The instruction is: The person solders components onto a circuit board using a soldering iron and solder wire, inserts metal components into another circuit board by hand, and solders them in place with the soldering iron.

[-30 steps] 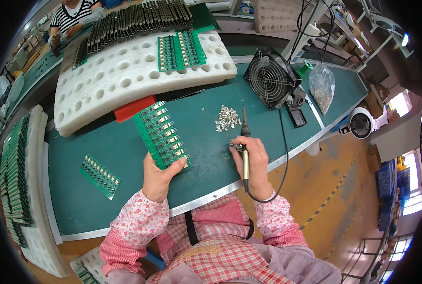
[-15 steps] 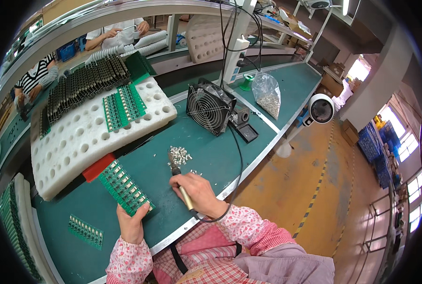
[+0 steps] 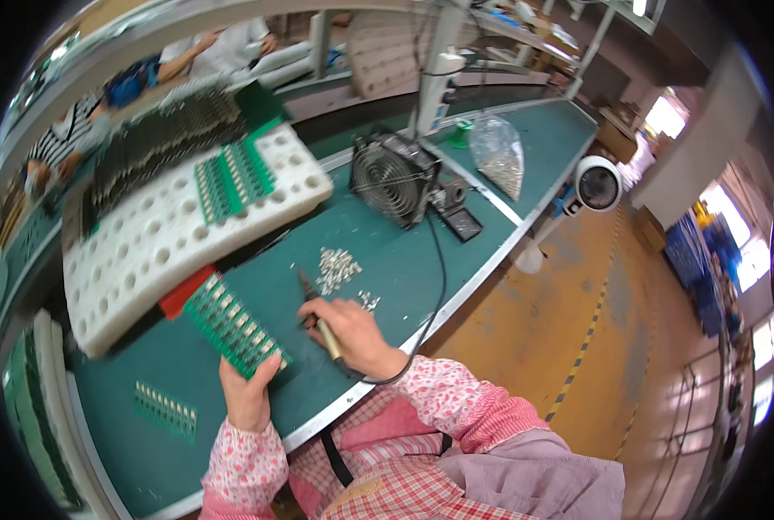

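My left hand (image 3: 250,394) grips the lower end of a green circuit board panel (image 3: 235,325), thumb on top, and holds it tilted over the bench. Rows of small pale components line the panel. In my right hand (image 3: 356,336) is a soldering iron (image 3: 329,341) with a gold-coloured handle, a dark tip and a cord running off past my wrist. The iron's tip points away from me, between the panel and a heap of small silvery parts (image 3: 339,267). A few more such parts (image 3: 369,301) lie nearer my right hand. A smaller green board strip (image 3: 166,409) rests at the left.
A white foam block (image 3: 135,282) with holes carries boards at the far left, a red piece (image 3: 187,291) beside it. A black fan (image 3: 394,180), a soldering stand (image 3: 456,217), a bag of small parts (image 3: 499,160) and a solder spool (image 3: 460,133) stand beyond. Other people work opposite.
My right hand has moved the soldering iron left, off the heap of small parts and closer to the panel. The whole view has shifted slightly and blurred. My left hand keeps its grip.
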A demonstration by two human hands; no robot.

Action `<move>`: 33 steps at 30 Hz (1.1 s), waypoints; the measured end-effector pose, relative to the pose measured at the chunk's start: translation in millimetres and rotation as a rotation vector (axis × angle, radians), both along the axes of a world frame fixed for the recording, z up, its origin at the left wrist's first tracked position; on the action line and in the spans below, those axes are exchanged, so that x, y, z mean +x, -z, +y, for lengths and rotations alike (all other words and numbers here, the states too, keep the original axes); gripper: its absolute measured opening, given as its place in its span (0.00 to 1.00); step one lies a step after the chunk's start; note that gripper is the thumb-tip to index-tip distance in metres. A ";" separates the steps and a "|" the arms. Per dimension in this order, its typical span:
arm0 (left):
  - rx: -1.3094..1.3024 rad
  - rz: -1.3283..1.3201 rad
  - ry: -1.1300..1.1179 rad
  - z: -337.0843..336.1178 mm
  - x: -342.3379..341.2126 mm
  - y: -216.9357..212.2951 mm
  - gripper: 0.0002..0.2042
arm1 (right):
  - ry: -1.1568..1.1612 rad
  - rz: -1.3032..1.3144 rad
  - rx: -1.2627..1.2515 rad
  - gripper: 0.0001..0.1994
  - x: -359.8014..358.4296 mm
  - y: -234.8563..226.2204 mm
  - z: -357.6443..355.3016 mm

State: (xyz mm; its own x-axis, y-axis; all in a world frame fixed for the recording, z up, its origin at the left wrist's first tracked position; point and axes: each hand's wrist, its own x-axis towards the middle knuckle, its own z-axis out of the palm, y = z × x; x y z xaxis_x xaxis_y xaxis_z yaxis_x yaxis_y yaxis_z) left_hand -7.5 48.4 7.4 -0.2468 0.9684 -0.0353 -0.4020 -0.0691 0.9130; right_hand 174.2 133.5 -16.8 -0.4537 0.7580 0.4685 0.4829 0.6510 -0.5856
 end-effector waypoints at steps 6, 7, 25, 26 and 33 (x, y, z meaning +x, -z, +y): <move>0.017 -0.006 0.005 -4.3 -1.3 5.1 0.24 | -0.027 0.079 0.031 0.15 -0.3 -3.8 -4.9; 0.007 -0.009 -0.002 -5.3 -2.5 4.8 0.24 | -0.065 0.120 -0.008 0.15 -2.6 -4.4 -6.8; -0.018 -0.005 -0.020 -2.1 -1.8 9.4 0.24 | 0.002 0.090 0.126 0.14 -6.5 0.1 -20.0; -0.028 0.030 -0.026 -1.9 -2.5 14.1 0.23 | -0.006 0.112 0.105 0.14 -5.6 1.5 -21.3; 0.014 0.049 0.030 2.0 1.3 3.5 0.20 | -0.100 0.402 -0.477 0.13 8.3 -24.8 -32.1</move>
